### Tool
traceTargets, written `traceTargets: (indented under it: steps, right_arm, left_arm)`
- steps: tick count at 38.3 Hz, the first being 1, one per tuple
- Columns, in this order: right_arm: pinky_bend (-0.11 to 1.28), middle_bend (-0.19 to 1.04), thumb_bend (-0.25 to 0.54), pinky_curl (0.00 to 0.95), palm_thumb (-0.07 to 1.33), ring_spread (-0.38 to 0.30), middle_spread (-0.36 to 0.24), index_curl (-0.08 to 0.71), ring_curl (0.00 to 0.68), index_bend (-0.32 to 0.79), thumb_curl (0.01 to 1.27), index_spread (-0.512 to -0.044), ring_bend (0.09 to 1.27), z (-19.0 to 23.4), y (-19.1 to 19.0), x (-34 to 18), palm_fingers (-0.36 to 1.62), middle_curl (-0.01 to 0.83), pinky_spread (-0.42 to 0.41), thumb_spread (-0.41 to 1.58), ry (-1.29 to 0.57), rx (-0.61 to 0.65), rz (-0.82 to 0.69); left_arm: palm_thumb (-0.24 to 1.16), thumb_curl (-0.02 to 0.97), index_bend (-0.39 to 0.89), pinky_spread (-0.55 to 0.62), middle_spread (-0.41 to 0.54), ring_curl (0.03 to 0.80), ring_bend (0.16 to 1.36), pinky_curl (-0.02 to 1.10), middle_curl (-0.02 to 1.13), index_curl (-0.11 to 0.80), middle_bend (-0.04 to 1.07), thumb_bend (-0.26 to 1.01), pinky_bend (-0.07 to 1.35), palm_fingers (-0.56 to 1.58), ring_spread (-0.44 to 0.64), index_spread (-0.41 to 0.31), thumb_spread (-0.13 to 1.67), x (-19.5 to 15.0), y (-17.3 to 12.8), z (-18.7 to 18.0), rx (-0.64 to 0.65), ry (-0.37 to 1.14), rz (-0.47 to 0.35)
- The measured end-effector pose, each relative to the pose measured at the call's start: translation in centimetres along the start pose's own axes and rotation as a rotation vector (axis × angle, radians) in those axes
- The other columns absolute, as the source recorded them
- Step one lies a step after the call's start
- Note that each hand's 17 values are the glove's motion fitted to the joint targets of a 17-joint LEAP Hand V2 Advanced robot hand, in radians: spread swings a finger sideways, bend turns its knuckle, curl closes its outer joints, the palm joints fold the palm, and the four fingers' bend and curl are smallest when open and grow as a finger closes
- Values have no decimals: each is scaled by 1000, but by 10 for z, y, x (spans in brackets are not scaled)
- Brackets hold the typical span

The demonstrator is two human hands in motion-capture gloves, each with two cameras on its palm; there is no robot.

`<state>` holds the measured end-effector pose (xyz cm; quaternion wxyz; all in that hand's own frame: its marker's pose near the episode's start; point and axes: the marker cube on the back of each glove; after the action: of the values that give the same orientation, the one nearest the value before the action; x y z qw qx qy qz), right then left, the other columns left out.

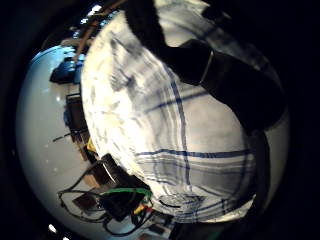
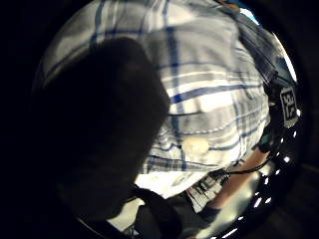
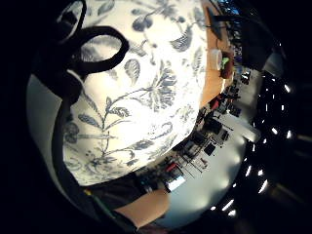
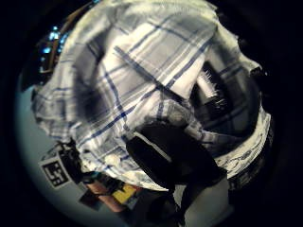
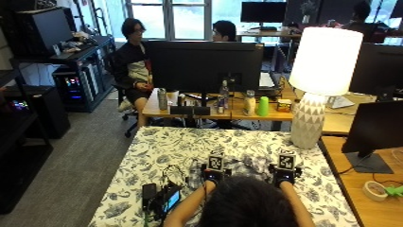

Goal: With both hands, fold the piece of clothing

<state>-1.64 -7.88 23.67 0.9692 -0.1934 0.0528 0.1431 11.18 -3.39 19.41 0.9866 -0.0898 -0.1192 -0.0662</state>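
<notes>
On the floral tablecloth (image 5: 157,151), plaid shirt (image 5: 249,163) gripped by left hand (image 5: 213,176), right hand (image 5: 284,177); lamp (image 5: 318,80) behind, person's head (image 5: 252,203) blocking

one white-and-blue plaid cloth garment (image 4: 142,80); two black-gloved hands, left (image 5: 213,176) and right (image 5: 284,178); one white floral tablecloth (image 5: 170,146); one white table lamp (image 5: 318,80).

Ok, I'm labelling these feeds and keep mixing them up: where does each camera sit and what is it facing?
Outside view: above and behind the person's head, facing the floral tablecloth; left hand and right hand show.
Left little finger side: on the left palm, facing the plaid shirt; dark glove fingers.
Left thumb side: same palm, shirt close, a dark glove part in front.
Right little finger side: facing the tablecloth.
Right thumb side: facing the bunched shirt.
Three palm views share the shirt.
</notes>
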Motion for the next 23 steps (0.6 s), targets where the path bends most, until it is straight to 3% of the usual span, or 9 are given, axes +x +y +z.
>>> traceTargets:
  steps: [2, 4, 7, 12, 18, 23]
  right_arm:
    - [786, 147, -93, 449, 329, -140, -70, 117, 463, -64, 265, -245, 699, 12, -3, -6, 745, 422, -157, 1129, -37, -50, -11]
    - [816, 165, -62, 451, 322, -140, -60, 92, 462, -64, 264, -241, 714, 19, -4, -9, 720, 418, -151, 1114, -42, -72, 13]
    - [862, 223, 0, 449, 407, -147, -57, 44, 455, -106, 281, -229, 738, 23, -7, -13, 747, 426, -180, 1101, -49, -49, 25]
    - [905, 296, 35, 444, 532, -170, -76, -18, 456, -115, 303, -209, 802, 21, -11, -21, 799, 444, -224, 1092, -117, 29, -6]
    - [904, 339, 96, 442, 729, -197, -107, -7, 472, -27, 340, -183, 869, 18, -15, -30, 907, 460, -245, 1061, -180, 100, -26]
    - [847, 374, 122, 430, 855, -211, -142, 34, 471, 77, 365, -221, 856, 23, 2, -34, 1063, 476, -261, 1018, -248, -65, -154]
  left_arm:
    - [94, 114, 74, 149, 120, 428, 577, 548, 358, 353, 44, -25, 664, 211, 132, -73, 1314, 3, 3, 10, -109, 57, 1]
    - [78, 120, 51, 221, 171, 419, 584, 544, 338, 330, 67, -30, 726, 131, 212, -63, 1274, 11, 0, 15, -136, 136, 49]
    - [35, 126, 36, 316, 224, 407, 593, 536, 321, 295, 118, -43, 781, 12, 310, -51, 1206, 18, -2, 21, -153, 175, 79]
    - [5, 140, 74, 409, 279, 382, 624, 508, 296, 262, 153, -31, 829, -19, 410, -39, 1141, 20, -1, 25, -171, 182, 82]
    - [-3, 161, 96, 461, 308, 364, 645, 478, 282, 239, 161, -23, 854, -33, 473, -35, 1099, 19, -2, 26, -162, 185, 65]
    - [-9, 172, 110, 481, 320, 354, 652, 457, 276, 229, 168, -25, 859, -40, 504, -38, 1081, 21, 3, 27, -197, 199, 96]
